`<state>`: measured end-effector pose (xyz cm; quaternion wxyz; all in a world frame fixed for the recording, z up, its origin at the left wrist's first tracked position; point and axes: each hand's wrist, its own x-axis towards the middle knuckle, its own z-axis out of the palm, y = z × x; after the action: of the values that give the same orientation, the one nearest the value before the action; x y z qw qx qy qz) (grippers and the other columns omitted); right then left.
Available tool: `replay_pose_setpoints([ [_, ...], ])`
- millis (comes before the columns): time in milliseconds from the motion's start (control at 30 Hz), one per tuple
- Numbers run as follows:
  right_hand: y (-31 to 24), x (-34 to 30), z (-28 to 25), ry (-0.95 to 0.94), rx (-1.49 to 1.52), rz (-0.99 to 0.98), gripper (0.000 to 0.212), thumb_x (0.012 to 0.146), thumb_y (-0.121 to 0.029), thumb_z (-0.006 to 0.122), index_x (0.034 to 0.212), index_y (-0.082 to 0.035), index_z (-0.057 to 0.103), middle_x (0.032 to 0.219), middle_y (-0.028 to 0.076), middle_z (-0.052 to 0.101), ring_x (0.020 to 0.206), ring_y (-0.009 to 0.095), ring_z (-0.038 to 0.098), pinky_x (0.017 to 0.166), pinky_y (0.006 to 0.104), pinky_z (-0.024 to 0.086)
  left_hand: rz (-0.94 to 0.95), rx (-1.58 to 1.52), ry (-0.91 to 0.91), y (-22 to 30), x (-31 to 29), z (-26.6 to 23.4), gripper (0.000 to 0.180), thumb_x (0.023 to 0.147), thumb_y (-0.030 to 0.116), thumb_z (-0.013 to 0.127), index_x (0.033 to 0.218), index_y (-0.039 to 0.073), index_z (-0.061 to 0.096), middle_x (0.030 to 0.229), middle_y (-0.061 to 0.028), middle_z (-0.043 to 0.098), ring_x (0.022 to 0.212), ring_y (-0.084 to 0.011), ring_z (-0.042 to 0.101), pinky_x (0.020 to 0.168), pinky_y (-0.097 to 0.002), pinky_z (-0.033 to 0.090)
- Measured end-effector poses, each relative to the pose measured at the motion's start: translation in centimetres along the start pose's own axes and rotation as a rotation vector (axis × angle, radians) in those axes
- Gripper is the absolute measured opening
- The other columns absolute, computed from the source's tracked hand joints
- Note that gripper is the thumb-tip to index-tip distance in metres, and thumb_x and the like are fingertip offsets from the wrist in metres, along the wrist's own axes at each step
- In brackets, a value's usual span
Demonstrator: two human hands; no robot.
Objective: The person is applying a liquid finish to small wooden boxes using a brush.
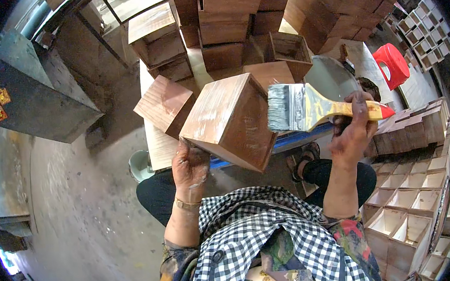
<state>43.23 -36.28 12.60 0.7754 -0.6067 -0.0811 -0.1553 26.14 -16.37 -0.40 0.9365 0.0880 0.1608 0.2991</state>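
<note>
My left hand (190, 167) grips a wooden box (217, 111) by its near left corner and holds it tilted over the near side of the work table. White wet-looking streaks mark the box's upper face, and paler smears show on its right side. In my right hand (354, 132) is a wide paintbrush (321, 108), gripped by its yellow and red handle. Its grey, coated bristles point left, close to the box's right side; I cannot tell whether they touch it. Another wooden box (164, 104) lies tilted on the table just left of the held one.
Wooden boxes (225, 22) are stacked high across the far side. A pale bucket (332, 80) stands right of the held box, with a red plastic container (391, 66) beyond. Open box frames (407, 199) fill the right. A dark metal cabinet (33, 87) stands left; a small bucket (140, 165) sits below the table.
</note>
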Motion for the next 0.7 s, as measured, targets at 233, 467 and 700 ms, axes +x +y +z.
replay_pose_setpoints([
  [233, -1.1, -1.1, -0.2, -0.635, -0.303, -0.486, 0.009, 0.078, -0.010, 0.055, 0.074, -0.002, 0.052, 0.067, 0.007, 0.054, 0.057, 0.015, 0.053, 0.052, 0.0257, 0.042, -0.014, 0.039, 0.062, -0.2, 0.2, -0.3, 0.031, 0.086, 0.021, 0.046, 0.110, 0.001, 0.048, 0.112, -0.0107, 0.053, 0.104, -0.0252, 0.048, 0.093, -0.0402, 0.035],
  [467, -1.1, -2.5, 0.7, -0.611, 0.068, -0.379, 0.010, 0.076, -0.011, 0.053, 0.073, -0.002, 0.051, 0.067, 0.009, 0.054, 0.056, 0.018, 0.053, 0.052, 0.0271, 0.042, -0.032, -0.003, -0.030, 0.1, 0.5, -1.0, 0.032, 0.086, 0.021, 0.047, 0.110, 0.001, 0.048, 0.111, -0.0102, 0.053, 0.104, -0.0243, 0.048, 0.092, -0.0379, 0.036],
  [700, -0.8, -0.5, -1.0, -0.355, -0.174, -0.373, 0.009, 0.078, -0.009, 0.053, 0.075, -0.001, 0.051, 0.070, 0.007, 0.051, 0.060, 0.015, 0.048, 0.057, 0.0263, 0.038, -0.046, -0.024, 0.065, 0.6, 0.2, -0.4, 0.023, 0.085, 0.017, 0.050, 0.102, 0.002, 0.051, 0.102, -0.0059, 0.057, 0.091, -0.0166, 0.055, 0.077, -0.0263, 0.046],
])
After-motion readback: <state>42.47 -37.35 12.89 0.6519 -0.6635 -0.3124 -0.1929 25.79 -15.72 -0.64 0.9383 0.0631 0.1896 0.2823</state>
